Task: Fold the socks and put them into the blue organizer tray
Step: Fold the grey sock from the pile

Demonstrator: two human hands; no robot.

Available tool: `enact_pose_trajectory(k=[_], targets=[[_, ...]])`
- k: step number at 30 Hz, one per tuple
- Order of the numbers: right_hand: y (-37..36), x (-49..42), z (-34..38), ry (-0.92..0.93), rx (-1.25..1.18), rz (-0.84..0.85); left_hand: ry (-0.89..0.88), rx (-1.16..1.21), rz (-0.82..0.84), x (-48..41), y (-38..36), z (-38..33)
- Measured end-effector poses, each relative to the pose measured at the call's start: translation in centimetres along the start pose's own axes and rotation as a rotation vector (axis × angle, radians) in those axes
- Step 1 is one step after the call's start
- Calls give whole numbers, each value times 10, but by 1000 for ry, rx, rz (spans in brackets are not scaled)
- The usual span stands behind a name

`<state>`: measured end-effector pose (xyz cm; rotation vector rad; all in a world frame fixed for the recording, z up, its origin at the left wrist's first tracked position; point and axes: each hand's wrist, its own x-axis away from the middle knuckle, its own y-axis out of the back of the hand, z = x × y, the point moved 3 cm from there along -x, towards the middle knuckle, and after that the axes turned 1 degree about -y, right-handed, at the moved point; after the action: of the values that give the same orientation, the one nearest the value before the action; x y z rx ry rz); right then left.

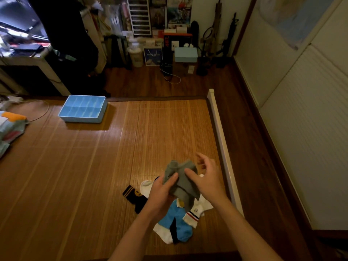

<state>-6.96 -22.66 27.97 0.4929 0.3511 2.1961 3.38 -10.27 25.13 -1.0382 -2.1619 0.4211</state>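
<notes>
Above the sock pile I hold a grey sock (181, 178). My left hand (162, 191) grips its left side with the thumb laid over the cloth. My right hand (206, 176) is at the sock's right edge, thumb on the fabric and fingers spread and relaxed behind it. Below lie a blue sock (177, 221), a white sock with red and navy stripes (196, 213), a black sock with yellow bands (134, 198) and another white sock (146, 185). The blue organizer tray (82, 109) sits far off at the back left of the bamboo mat, its compartments showing no socks.
The bamboo mat (94, 166) ends at a white rail (222, 146) on the right, with dark wood floor beyond. Folded colourful cloth (9, 129) lies at the left edge, beside a thin cable. Boxes and bags stand along the far wall.
</notes>
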Motion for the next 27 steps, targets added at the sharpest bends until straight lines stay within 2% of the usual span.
enact_pose_trajectory(k=[2,4,8,11,13,16,18,23,27], targets=[[2,-5,3,-56,-85,72,18,7,2,0,-2,-5],[3,-7,4,-6,-91,102,40,8,-7,1,-2,-8],[9,-10,-2,26,-91,-41,51,199,-86,0,0,-6],[13,-11,-15,-119,-304,-154,71,387,-176,-4,6,0],[11,-10,-17,-159,-355,-82,69,391,-193,-6,9,2],[2,-8,-17,-98,-212,118,76,279,-143,-5,8,3],[-3,-7,-15,-106,-247,158,90,217,-109,-2,6,4],[-2,-4,-8,87,1,-77,96,162,-113,0,2,5],[6,-1,-7,67,-67,-165,86,246,-141,-2,-2,1]])
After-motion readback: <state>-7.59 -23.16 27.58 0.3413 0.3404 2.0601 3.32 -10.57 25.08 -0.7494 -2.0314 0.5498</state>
